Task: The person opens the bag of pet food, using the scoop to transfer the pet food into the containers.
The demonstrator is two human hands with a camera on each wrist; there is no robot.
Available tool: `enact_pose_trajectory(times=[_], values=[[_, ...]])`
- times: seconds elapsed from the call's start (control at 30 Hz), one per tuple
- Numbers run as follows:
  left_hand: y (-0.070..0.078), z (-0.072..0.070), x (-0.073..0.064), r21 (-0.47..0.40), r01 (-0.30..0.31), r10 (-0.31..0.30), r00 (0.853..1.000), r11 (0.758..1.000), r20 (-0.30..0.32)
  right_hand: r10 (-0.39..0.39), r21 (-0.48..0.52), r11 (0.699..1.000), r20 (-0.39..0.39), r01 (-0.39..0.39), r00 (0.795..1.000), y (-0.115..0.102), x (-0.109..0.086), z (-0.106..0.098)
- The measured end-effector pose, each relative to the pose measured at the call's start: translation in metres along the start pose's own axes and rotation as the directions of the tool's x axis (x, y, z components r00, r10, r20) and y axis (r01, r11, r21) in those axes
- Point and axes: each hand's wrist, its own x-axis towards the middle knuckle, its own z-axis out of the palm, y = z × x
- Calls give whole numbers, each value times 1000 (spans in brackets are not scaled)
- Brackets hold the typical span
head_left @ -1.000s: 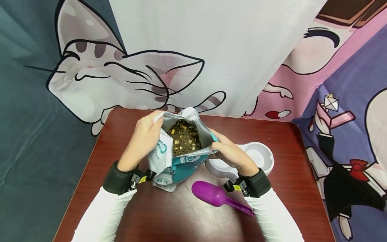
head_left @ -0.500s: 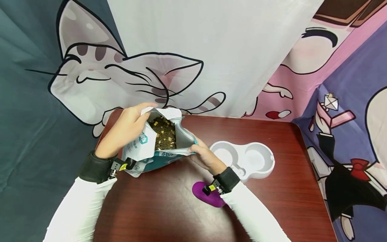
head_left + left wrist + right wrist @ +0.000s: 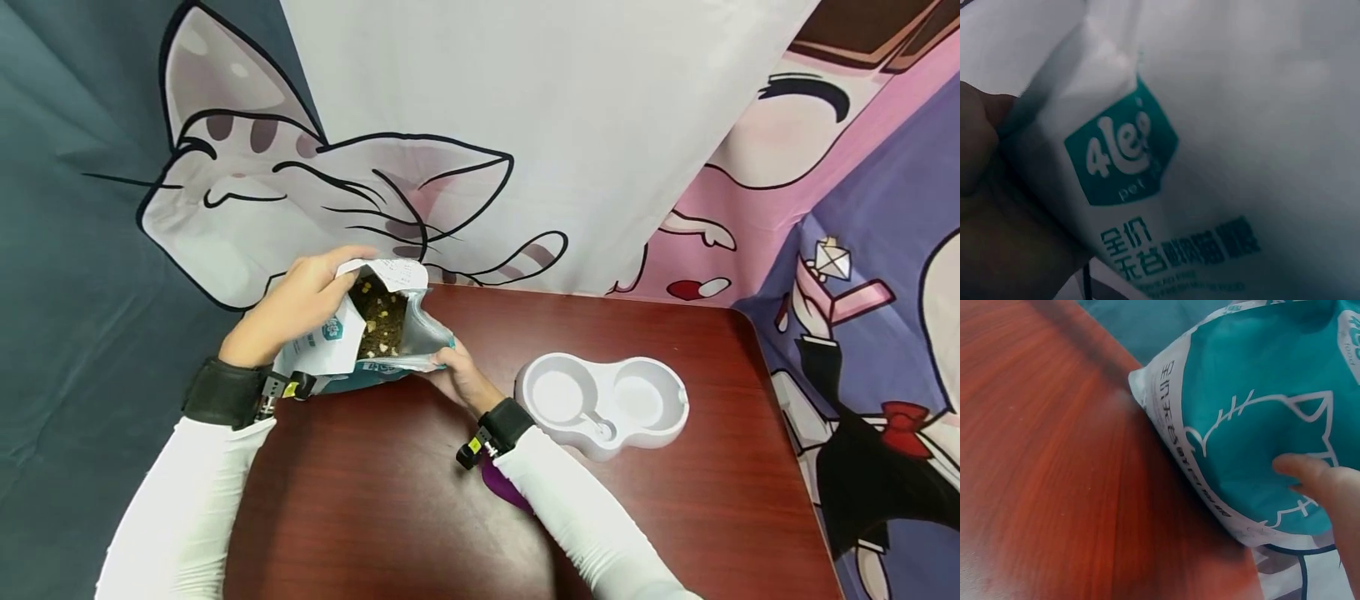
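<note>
An opened white-and-teal bag of pet food (image 3: 322, 348) stands at the table's left side, its mouth wide and tilted toward me. Brown kibble with yellow and pale bits (image 3: 382, 323) shows inside the silver lining. My left hand (image 3: 296, 304) grips the bag's upper left rim, thumb over the edge. At the lower right corner of the mouth, my right hand (image 3: 461, 379) pinches the rim with its thumb on top. The right wrist view shows fingers (image 3: 1310, 472) against the teal front with its cat outline. In the left wrist view, a "4Legs pet" logo (image 3: 1122, 153) marks the bag's side.
A white double bowl (image 3: 606, 382) sits on the brown wooden table (image 3: 720, 500), right of the right hand. A purple scoop (image 3: 504, 486) lies mostly hidden under the right forearm. Printed curtains (image 3: 600, 125) hang behind and beside the table.
Both hands have carried the bag left across the table, away from the double bowl, which is now fully uncovered. The right forearm has come over the purple scoop, covering most of it.
</note>
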Motion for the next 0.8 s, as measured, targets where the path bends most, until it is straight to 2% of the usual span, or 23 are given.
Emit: enact_pose_trajectory(times=[0.17, 0.27, 0.5, 0.73, 0.8], values=[[-1, 11, -2, 52, 21, -21, 1000, 998, -1, 16, -65, 998, -76, -21, 997, -6, -4, -3], [2, 16, -4, 89, 9, -11, 1000, 996, 26, 41, -115, 992, -113, -54, 993, -13, -11, -3], [7, 24, -8, 83, -34, 20, 988, 996, 155, 52, -229, 970, -155, -87, 987, -20, -24, -2], [9, 27, -19, 104, -58, 31, 968, 993, 250, 119, -191, 970, -153, -148, 981, -9, -40, 3], [10, 28, -22, 118, -66, 33, 964, 991, 263, 121, -231, 961, -153, -155, 981, -8, -44, 5]])
